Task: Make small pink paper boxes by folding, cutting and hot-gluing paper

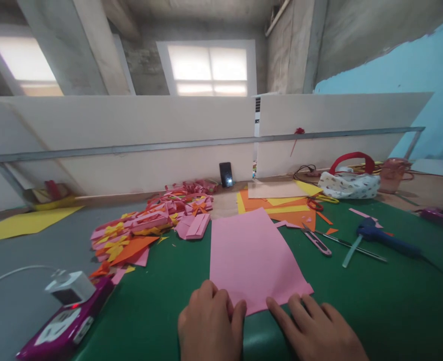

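A sheet of pink paper (249, 255) lies on the green work mat (157, 311) in front of me. At its near left corner my left hand (212, 321) is closed, with bent fingers and the thumb along the paper's near edge. My right hand (311, 321) rests on the near right part of that edge, fingers apart and touching the paper. Its thumb cannot be made out clearly. Beyond the right side of the sheet lie a pink-handled pair of scissors (316, 241) and a pen (353, 246).
Folded pink, orange and yellow paper pieces (146, 220) are heaped at left. A purple power strip (65, 321) with a white charger (71, 288) sits near left. A blue glue gun (387, 238) lies right, a fabric basket (349, 183) behind it. A phone (226, 174) leans against the panel.
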A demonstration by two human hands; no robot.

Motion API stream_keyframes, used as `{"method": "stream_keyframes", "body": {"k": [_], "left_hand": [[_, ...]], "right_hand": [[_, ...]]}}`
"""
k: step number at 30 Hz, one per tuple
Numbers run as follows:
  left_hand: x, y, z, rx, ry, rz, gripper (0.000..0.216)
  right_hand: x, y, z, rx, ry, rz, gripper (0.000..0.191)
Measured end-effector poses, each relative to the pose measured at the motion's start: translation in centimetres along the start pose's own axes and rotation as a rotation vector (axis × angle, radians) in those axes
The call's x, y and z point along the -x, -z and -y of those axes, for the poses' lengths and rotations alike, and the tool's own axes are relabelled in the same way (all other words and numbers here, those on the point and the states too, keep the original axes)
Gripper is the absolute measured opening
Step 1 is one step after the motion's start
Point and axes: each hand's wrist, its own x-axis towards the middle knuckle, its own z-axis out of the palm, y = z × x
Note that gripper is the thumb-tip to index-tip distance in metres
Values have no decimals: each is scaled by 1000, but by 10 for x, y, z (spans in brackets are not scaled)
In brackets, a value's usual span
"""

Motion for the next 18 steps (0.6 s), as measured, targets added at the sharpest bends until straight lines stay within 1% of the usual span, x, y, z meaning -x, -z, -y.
{"method": "stream_keyframes", "body": {"k": [3, 6, 10, 15, 16, 18], "left_hand": [[2, -8, 3, -55, -9, -45, 24], [4, -11, 5, -74, -16, -58, 23], [8, -11, 11, -86, -13, -78, 24], [13, -7, 25, -55, 9, -101, 22], [14, -7, 26, -42, 15, -124, 19], [17, -10, 25, -24, 24, -237, 15]], "right_hand": [[1, -1, -1, 30, 28, 7, 39], [0, 1, -2, 12, 39, 28, 39], [0, 4, -3, -31, 20, 40, 40], [1, 4, -4, -55, 28, 60, 38], [1, 5, -3, -58, 21, 66, 38], [1, 5, -2, -64, 5, 68, 38]]}}
